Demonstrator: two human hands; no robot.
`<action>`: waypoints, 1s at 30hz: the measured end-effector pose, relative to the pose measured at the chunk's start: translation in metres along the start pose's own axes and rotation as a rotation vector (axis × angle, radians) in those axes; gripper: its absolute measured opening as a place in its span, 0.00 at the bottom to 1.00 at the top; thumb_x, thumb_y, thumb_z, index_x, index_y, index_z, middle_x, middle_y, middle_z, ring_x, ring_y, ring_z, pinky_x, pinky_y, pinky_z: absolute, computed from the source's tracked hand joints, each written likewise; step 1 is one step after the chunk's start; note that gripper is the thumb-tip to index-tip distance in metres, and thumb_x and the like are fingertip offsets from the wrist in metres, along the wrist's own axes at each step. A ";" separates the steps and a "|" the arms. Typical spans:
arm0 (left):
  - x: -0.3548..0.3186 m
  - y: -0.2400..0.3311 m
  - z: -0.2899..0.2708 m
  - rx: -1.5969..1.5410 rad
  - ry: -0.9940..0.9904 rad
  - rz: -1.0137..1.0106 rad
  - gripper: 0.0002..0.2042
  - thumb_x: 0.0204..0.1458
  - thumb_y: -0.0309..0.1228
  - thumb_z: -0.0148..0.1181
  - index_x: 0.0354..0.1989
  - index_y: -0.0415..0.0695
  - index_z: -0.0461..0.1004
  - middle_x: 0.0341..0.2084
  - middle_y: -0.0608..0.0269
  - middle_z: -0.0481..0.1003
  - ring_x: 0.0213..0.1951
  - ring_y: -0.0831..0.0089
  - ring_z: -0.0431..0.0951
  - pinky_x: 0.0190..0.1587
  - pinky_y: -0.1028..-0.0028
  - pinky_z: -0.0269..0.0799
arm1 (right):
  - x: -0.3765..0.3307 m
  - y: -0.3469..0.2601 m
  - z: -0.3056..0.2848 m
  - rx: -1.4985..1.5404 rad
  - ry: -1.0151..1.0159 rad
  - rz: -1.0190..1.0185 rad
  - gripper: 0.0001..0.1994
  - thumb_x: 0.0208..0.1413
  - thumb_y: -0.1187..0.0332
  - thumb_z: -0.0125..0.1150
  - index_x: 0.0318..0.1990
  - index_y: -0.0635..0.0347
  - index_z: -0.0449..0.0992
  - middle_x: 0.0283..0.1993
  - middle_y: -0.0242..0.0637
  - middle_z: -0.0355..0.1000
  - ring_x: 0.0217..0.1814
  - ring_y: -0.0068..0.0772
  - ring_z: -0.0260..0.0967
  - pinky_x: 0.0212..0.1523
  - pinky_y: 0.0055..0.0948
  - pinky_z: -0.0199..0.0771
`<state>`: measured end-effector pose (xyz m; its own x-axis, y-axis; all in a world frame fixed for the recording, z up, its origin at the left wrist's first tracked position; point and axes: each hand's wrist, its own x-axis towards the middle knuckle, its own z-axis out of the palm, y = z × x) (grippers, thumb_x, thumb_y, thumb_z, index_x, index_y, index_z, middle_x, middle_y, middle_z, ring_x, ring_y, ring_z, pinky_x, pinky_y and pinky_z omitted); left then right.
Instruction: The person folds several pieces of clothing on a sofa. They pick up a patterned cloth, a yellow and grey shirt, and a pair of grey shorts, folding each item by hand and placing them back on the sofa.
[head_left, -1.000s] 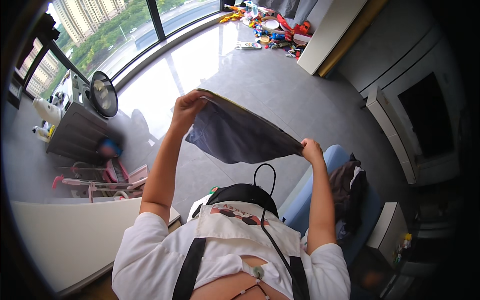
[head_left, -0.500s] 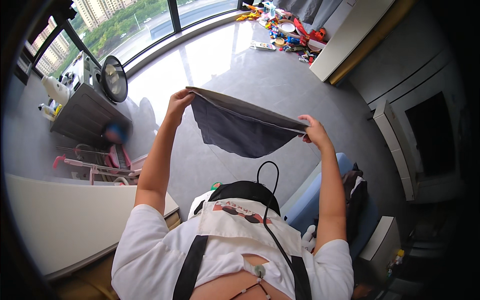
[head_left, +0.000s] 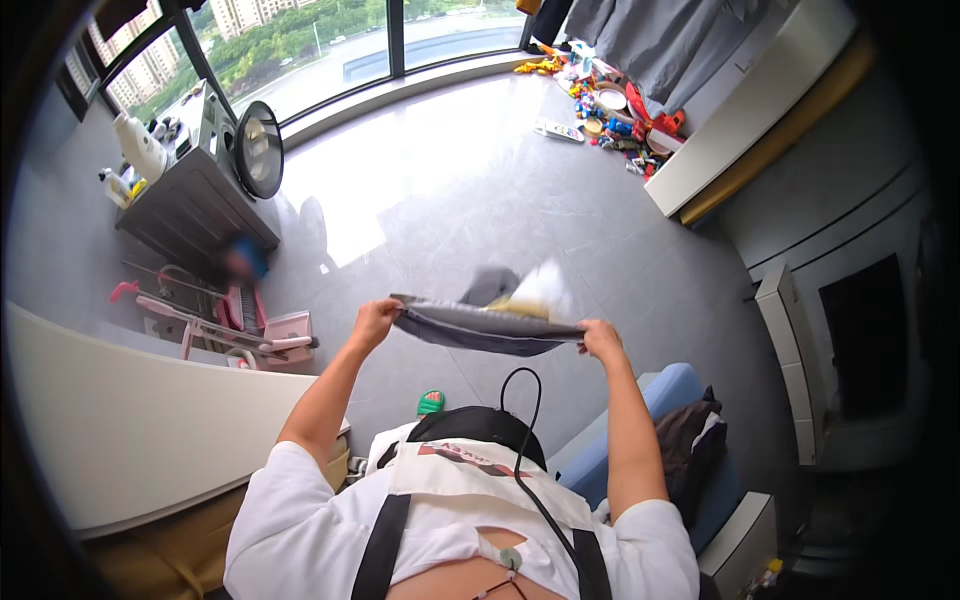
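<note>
A dark grey cloth (head_left: 470,336) with a lighter grey upper edge is stretched between my two hands, out in front of my body. My left hand (head_left: 376,322) grips its left end, fingers closed. At the other end my right hand (head_left: 601,340) is closed on the opposite corner. Just beyond the cloth's upper edge is a blurred white, tan and grey shape (head_left: 540,292); whether it belongs to the same cloth I cannot tell.
At left stands a grey washing machine (head_left: 200,190) with its round door (head_left: 260,150) open, above a pink brush and dustpan (head_left: 285,330). Toys (head_left: 620,115) lie in a heap at the far right. A blue seat (head_left: 660,410) with dark clothes is near my right arm.
Both hands have come lower and nearer to me, and closer together. The cloth no longer hangs full length; the blurred white and tan shape now shows beyond it.
</note>
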<state>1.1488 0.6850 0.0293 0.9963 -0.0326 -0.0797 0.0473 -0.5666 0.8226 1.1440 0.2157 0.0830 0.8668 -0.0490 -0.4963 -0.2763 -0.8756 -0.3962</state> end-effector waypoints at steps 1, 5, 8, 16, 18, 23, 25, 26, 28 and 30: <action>0.008 0.010 0.003 -0.003 0.086 0.008 0.08 0.45 0.21 0.51 0.31 0.43 0.77 0.26 0.54 0.76 0.34 0.66 0.77 0.37 0.72 0.69 | 0.018 0.022 0.007 -0.192 0.237 -0.216 0.16 0.44 0.75 0.46 0.42 0.57 0.75 0.29 0.41 0.74 0.27 0.31 0.74 0.22 0.27 0.69; 0.057 0.033 -0.024 -0.728 0.056 -0.075 0.08 0.48 0.25 0.53 0.36 0.36 0.74 0.29 0.70 0.74 0.33 0.81 0.71 0.39 0.80 0.64 | 0.006 -0.062 -0.065 0.472 0.196 0.170 0.13 0.44 0.77 0.45 0.37 0.55 0.75 0.20 0.33 0.70 0.17 0.22 0.68 0.15 0.20 0.62; 0.064 0.078 -0.059 -0.855 0.064 -0.024 0.09 0.49 0.27 0.54 0.37 0.39 0.74 0.29 0.72 0.73 0.35 0.83 0.69 0.40 0.81 0.62 | -0.005 -0.073 -0.096 0.757 0.015 0.019 0.07 0.47 0.72 0.50 0.34 0.54 0.74 0.16 0.24 0.64 0.14 0.12 0.58 0.13 0.12 0.50; 0.049 0.134 -0.091 -0.782 0.088 0.185 0.08 0.53 0.26 0.52 0.37 0.37 0.74 0.34 0.68 0.73 0.39 0.81 0.69 0.44 0.82 0.61 | -0.053 -0.073 -0.126 0.657 -0.192 -0.049 0.06 0.48 0.70 0.50 0.33 0.57 0.73 0.16 0.24 0.63 0.14 0.12 0.56 0.13 0.13 0.49; 0.040 0.150 -0.093 -0.820 0.096 0.221 0.08 0.53 0.26 0.51 0.36 0.38 0.75 0.38 0.67 0.73 0.40 0.81 0.70 0.45 0.82 0.61 | -0.059 -0.073 -0.127 0.678 -0.150 -0.038 0.06 0.49 0.70 0.49 0.32 0.57 0.73 0.16 0.24 0.63 0.14 0.12 0.55 0.13 0.13 0.49; 0.038 0.141 -0.085 -0.805 0.042 0.222 0.06 0.52 0.25 0.53 0.33 0.39 0.76 0.30 0.70 0.73 0.34 0.83 0.69 0.40 0.82 0.63 | -0.071 -0.059 -0.130 0.787 -0.080 -0.055 0.06 0.51 0.68 0.49 0.32 0.58 0.72 0.16 0.24 0.62 0.12 0.11 0.53 0.12 0.12 0.49; 0.040 0.140 -0.081 -0.798 0.035 0.229 0.05 0.51 0.23 0.53 0.32 0.39 0.76 0.31 0.70 0.73 0.34 0.83 0.69 0.40 0.82 0.63 | -0.074 -0.056 -0.131 0.801 -0.058 -0.062 0.08 0.51 0.69 0.49 0.35 0.58 0.73 0.16 0.24 0.62 0.12 0.10 0.52 0.12 0.11 0.49; 0.039 0.140 -0.079 -0.850 0.047 0.213 0.05 0.51 0.23 0.53 0.33 0.39 0.76 0.31 0.69 0.73 0.34 0.82 0.70 0.40 0.82 0.63 | -0.077 -0.055 -0.133 0.809 -0.046 -0.065 0.08 0.51 0.69 0.49 0.36 0.59 0.73 0.16 0.24 0.61 0.12 0.10 0.52 0.12 0.11 0.49; 0.040 0.140 -0.072 -0.955 0.063 0.180 0.06 0.50 0.22 0.54 0.33 0.38 0.76 0.32 0.67 0.74 0.34 0.82 0.70 0.40 0.82 0.64 | -0.089 -0.057 -0.138 0.859 -0.061 -0.103 0.10 0.50 0.71 0.48 0.40 0.59 0.73 0.17 0.24 0.62 0.13 0.10 0.52 0.13 0.11 0.49; 0.045 0.139 -0.068 -1.056 0.068 0.156 0.06 0.49 0.21 0.54 0.34 0.37 0.76 0.33 0.66 0.74 0.35 0.80 0.71 0.40 0.83 0.65 | -0.099 -0.061 -0.142 0.885 -0.085 -0.151 0.12 0.50 0.72 0.48 0.43 0.59 0.72 0.18 0.24 0.62 0.14 0.10 0.53 0.13 0.11 0.49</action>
<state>1.2047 0.6611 0.1788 0.9971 0.0215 0.0736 -0.0755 0.4409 0.8944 1.1339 0.2058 0.2661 0.8957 0.1033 -0.4324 -0.4111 -0.1777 -0.8941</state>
